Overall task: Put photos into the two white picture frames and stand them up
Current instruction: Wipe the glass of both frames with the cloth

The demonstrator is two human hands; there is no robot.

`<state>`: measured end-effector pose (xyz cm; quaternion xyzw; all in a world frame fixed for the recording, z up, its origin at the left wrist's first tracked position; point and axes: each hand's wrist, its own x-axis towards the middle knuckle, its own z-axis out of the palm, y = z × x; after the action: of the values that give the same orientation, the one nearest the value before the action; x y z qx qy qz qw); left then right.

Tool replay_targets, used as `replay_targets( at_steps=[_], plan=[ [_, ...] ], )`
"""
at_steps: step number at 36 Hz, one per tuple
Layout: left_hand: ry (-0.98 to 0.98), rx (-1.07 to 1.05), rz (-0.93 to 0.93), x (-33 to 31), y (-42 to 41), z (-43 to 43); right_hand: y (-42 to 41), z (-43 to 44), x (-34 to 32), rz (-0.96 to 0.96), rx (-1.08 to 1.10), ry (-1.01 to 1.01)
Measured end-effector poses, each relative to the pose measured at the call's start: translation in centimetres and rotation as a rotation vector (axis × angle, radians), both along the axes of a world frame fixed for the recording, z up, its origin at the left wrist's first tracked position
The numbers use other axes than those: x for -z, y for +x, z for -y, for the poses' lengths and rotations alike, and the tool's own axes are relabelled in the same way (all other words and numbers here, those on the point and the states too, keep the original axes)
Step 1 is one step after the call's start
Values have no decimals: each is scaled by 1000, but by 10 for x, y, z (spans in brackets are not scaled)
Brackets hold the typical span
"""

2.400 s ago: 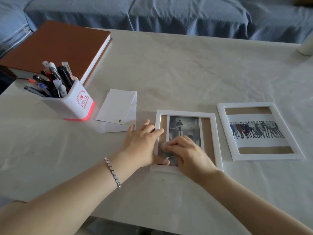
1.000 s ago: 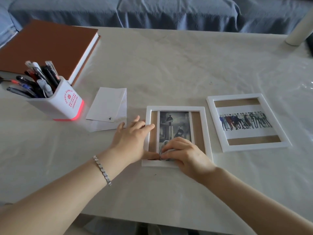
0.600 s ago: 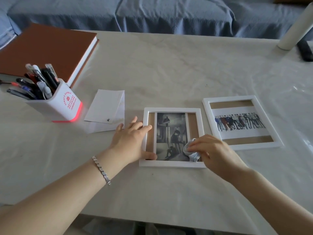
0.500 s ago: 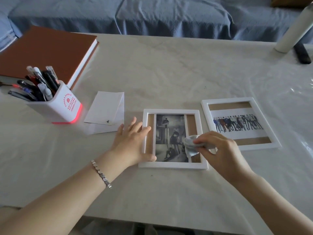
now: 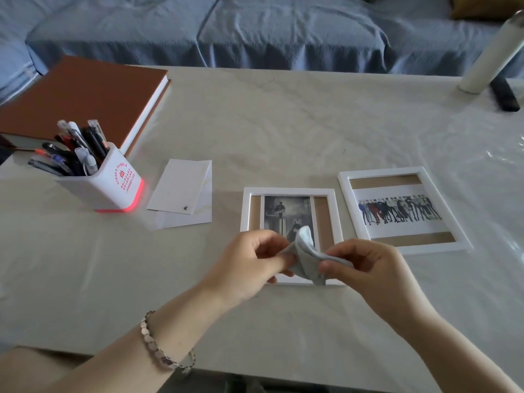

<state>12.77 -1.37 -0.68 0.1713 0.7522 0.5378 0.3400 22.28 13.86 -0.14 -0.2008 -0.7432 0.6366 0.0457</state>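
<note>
both my hands are up off the counter (image 5: 283, 131), the left hand (image 5: 249, 265) and right hand (image 5: 365, 268) each pinching one end of a small pale cloth (image 5: 304, 258), soft and crumpled, slack between them. directly beyond, at twelve o'clock from the hands, the near frame (image 5: 289, 191) lies flat with a black-and-white photo (image 5: 286, 211) inside, tan backing showing either side. at two o'clock the far frame (image 5: 405, 171) lies flat with a wide group photo (image 5: 397, 211). neither frame stands yet. i judge both frames light, rigid, thin-railed, with a smooth and probably breakable pane; best gripped by opposite outer rails, not the face. at ten o'clock sit a pen holder (image 5: 113, 185) and folded white card (image 5: 181, 191).
</note>
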Motion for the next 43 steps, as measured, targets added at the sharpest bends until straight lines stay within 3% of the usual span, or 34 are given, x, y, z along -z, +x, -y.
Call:
replay_targets(
  at_steps=[4, 6, 9, 15, 17, 21, 23, 26, 28, 30, 32, 34, 38, 43],
  plan=[
    [-14, -90, -40, 1, -5, 9, 5, -10, -2, -5, 45, -333],
    [-40, -140, -36, 2, -9, 12, 7, -13, -1, -14, 33, -339],
    [-92, -177, -7, 6, -9, 13, 5, -9, -3, -36, 64, -245],
    [-154, -179, -330, 12, 2, 13, 2, 2, -12, -156, 83, 131],
    [-42, -95, -327, 5, 6, 14, 3, 2, -16, -175, 32, 232],
    [72, 159, -505, -4, 5, 12, 4, 1, -22, -130, -103, 354],
    [53, 228, -421, -6, 5, 11, 3, -2, -24, -119, -140, 351],
    [25, 265, -327, -4, 3, 9, -1, -2, -23, -154, -80, 208],
    [61, 218, -252, -1, 4, 8, -1, 0, -18, -165, 7, -49],
    [109, 150, -175, 1, 7, 7, 0, 3, -11, -101, 5, -318],
    [146, 80, -120, 1, 8, 5, 2, 7, 1, -8, -49, -387],
    [143, 19, -124, 4, 8, 5, 2, 11, 7, 78, -38, -318],
    [-46, -98, -349, 15, -3, 9, -9, 5, 9, 84, 169, -136],
    [-404, 74, -688, 28, -28, 19, -38, -14, 13, -102, 402, 579]
  ],
)
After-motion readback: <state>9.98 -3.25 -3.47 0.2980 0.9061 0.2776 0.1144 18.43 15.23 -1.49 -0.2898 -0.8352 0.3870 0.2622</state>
